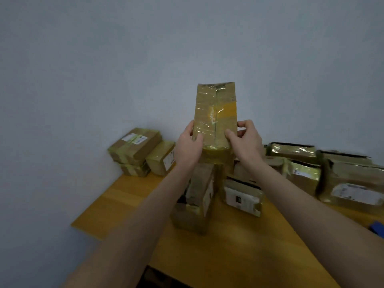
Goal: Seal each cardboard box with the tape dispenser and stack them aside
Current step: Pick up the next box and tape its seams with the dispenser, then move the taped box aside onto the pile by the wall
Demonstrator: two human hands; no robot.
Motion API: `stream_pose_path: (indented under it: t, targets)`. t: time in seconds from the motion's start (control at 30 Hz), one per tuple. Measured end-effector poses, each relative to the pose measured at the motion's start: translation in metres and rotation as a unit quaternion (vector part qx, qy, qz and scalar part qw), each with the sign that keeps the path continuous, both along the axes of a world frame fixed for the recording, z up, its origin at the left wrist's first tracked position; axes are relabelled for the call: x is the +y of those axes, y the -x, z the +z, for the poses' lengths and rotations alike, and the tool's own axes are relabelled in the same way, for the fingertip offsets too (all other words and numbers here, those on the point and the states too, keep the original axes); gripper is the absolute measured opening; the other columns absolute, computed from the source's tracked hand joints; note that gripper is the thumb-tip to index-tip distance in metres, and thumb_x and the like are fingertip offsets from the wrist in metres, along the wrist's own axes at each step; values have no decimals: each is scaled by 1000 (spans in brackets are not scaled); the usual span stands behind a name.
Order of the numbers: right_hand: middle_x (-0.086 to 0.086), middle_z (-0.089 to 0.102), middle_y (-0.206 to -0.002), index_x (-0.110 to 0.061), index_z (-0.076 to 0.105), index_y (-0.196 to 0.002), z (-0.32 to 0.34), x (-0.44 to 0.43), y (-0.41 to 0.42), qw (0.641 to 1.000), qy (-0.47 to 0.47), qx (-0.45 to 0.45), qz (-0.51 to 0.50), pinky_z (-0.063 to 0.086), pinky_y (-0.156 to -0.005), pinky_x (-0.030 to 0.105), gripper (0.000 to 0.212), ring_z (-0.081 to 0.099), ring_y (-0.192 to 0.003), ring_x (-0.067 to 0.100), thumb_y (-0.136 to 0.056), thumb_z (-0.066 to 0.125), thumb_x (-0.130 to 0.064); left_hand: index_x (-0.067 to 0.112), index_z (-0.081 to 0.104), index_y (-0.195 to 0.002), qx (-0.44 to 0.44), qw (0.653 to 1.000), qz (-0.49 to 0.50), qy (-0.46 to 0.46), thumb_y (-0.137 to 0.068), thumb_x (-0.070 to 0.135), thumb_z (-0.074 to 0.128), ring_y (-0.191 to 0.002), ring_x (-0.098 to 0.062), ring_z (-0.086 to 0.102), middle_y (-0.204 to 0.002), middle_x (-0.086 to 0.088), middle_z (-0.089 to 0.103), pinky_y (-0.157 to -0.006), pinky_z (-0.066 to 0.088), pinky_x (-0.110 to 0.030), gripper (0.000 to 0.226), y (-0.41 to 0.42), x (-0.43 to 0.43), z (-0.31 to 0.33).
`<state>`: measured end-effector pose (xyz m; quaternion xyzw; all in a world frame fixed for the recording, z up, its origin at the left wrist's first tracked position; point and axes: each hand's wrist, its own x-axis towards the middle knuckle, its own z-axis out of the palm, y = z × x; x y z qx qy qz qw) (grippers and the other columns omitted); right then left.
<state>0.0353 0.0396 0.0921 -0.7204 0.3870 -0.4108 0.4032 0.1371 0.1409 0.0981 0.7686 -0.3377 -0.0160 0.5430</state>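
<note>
I hold a tall taped cardboard box [216, 109] upright in the air above the table, its taped seam facing me. My left hand [190, 144] grips its lower left edge and my right hand [245, 140] grips its lower right edge, thumbs on the front face. Below it an untaped box [197, 196] stands on the wooden table [133, 196]. A blue object [377, 227], perhaps the tape dispenser, shows at the right edge, mostly cut off.
Three taped boxes [135, 148] sit stacked at the back left by the wall. Several more boxes [301, 163], some with open flaps and labels, crowd the right side. Another labelled box [242, 196] lies just right of centre. The wall is close behind.
</note>
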Motion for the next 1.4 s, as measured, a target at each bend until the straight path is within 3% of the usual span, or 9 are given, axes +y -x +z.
stream_pose_path:
  t: [0.13,0.3,0.43,0.6,0.77,0.97,1.07,1.27,1.4]
  targets:
    - [-5,60,-95,-22,50,-120,-6,25,-90,1000,-19,14,14,39,-56,24,37,57,-79,12,-90,61,-41,26,51,-135,-35,999,8,-24,-92,18,47,-86,-10,59,-112,6,66,-68,50,-24,44,-88,32,-3]
    - [-6,61,-93,-22,51,-115,-21,35,-170,998,-38,38,33,48,-60,25,35,58,-75,7,-88,65,-41,25,50,-136,-28,996,15,-85,-93,23,48,-99,-19,59,-113,1,65,-89,51,-42,43,-173,45,-13]
    - [-2,63,-101,-22,51,-119,-29,27,-221,995,-54,67,55,56,-77,40,41,62,-84,17,-87,63,-45,22,45,-142,-21,993,10,-120,-94,24,48,-110,-19,54,-127,-3,59,-95,48,-41,48,-226,41,-15]
    - [0,64,-108,-20,52,-125,-41,23,-276,992,-55,75,87,54,-74,36,46,61,-89,17,-88,62,-44,18,43,-143,-16,989,23,-142,-94,21,51,-118,-20,52,-134,-5,56,-91,41,-27,50,-279,37,-22]
    - [1,65,-114,-19,52,-131,-45,24,-325,991,-53,86,83,49,-69,31,49,61,-95,19,-88,60,-41,15,47,-140,-9,992,28,-126,-94,18,52,-102,-6,47,-132,-4,57,-83,37,-21,46,-330,28,-28]
    - [3,59,-122,-25,49,-133,-56,28,-380,987,-63,146,40,54,-87,44,46,60,-104,25,-91,54,-43,15,55,-129,-17,984,-9,-177,-95,18,49,-103,-19,57,-117,-3,62,-77,40,-24,35,-390,11,-51]
    - [2,63,-114,-24,57,-121,-65,27,-393,977,-73,193,56,54,-85,45,32,60,-99,24,-92,53,-34,13,56,-129,2,969,-49,-241,-94,18,51,-102,-19,57,-114,-3,61,-73,41,-23,35,-409,12,-62]
    - [5,66,-110,-16,61,-118,-68,18,-400,973,-125,190,46,54,-87,46,32,62,-98,27,-93,49,-32,16,58,-129,-18,977,-47,-206,-96,24,51,-67,8,43,-124,0,63,-58,33,-14,34,-420,10,-71]
    - [9,57,-132,-15,47,-139,-74,20,-397,969,-158,182,60,48,-97,49,43,55,-115,31,-100,42,-31,19,45,-140,-14,966,-80,-246,-98,25,49,-81,1,49,-138,-1,53,-74,42,-24,43,-416,12,-77]
